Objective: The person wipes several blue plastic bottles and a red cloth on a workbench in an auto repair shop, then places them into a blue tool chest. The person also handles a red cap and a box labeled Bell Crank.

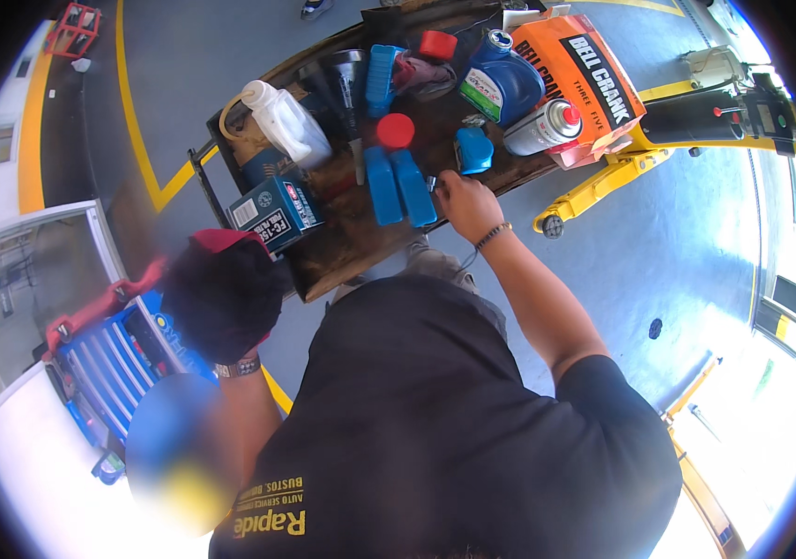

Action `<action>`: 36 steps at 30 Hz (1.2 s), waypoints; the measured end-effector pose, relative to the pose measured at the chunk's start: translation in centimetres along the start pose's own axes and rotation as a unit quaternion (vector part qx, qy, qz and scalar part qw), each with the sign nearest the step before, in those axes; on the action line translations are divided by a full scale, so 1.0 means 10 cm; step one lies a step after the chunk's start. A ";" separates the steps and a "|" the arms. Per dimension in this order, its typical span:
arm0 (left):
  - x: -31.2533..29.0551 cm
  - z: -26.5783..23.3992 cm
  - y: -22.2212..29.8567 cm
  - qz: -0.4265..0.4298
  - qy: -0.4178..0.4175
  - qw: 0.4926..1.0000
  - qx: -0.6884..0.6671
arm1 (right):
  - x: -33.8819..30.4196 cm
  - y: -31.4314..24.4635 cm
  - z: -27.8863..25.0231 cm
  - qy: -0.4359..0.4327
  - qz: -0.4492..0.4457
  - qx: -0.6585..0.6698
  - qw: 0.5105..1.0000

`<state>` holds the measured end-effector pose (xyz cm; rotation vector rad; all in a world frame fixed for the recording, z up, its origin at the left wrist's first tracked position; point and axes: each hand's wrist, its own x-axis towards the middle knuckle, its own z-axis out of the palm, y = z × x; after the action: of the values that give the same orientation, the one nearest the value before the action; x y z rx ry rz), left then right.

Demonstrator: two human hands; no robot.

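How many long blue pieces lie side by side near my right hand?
2: the left blue piece, below the round red piece; the right blue piece, beside your right hand.

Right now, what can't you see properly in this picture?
All in the head view:
Left hand: hidden by the black-and-red fabric item.
Small shiny thing by the right hand: too small to name, or to tell if it's held.
Whatever the blue-and-yellow patch shows: blurred.
Whoever wears the far shoe: cut off by the top edge.
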<state>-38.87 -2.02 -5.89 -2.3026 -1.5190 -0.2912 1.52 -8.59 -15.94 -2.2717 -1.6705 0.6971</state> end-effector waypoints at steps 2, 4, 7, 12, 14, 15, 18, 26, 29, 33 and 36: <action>-0.06 0.02 0.02 0.001 -0.014 1.000 -0.018 | 0.16 0.13 0.24 0.020 -0.016 -0.032 0.999; -0.11 0.00 0.06 -0.008 -0.050 0.997 -0.066 | 0.25 0.18 0.40 0.019 -0.031 -0.049 0.998; -0.04 -0.09 0.12 0.010 -0.057 0.991 -0.123 | 0.22 0.08 0.24 0.027 -0.040 -0.057 0.997; 0.18 -0.55 0.32 0.010 -0.116 0.978 -0.176 | -0.33 -0.70 -0.58 0.143 -0.101 0.177 0.968; 0.19 -0.71 0.46 -0.110 -0.184 0.869 -0.445 | -0.39 -1.15 -0.78 0.144 -0.273 0.165 0.937; 0.21 -0.74 0.54 -0.181 -0.196 0.753 -0.602 | -0.37 -1.44 -0.75 0.149 -0.344 0.164 0.913; 0.14 -0.68 0.71 -0.299 -0.118 0.249 -0.913 | -0.21 -2.13 -0.66 0.109 -0.467 0.138 0.866; -0.83 -0.70 0.40 -0.330 0.216 0.464 -0.793 | -0.58 -3.17 0.03 -0.096 -0.638 0.223 0.731; -1.39 -0.78 0.12 -0.363 0.222 0.475 -0.771 | -0.95 -3.43 0.34 -0.166 -0.646 0.220 0.712; -2.22 -0.88 -0.39 -0.374 0.282 0.371 -0.802 | -1.50 -4.05 0.82 -0.299 -0.642 0.238 0.665; -3.01 -0.98 -0.79 -0.376 0.325 0.308 -0.811 | -2.02 -4.58 1.29 -0.325 -0.652 0.214 0.651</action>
<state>-57.85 -28.56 -6.48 -0.7638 -1.5374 -3.7442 -47.78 -14.13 -1.45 -0.0832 -2.4024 1.2553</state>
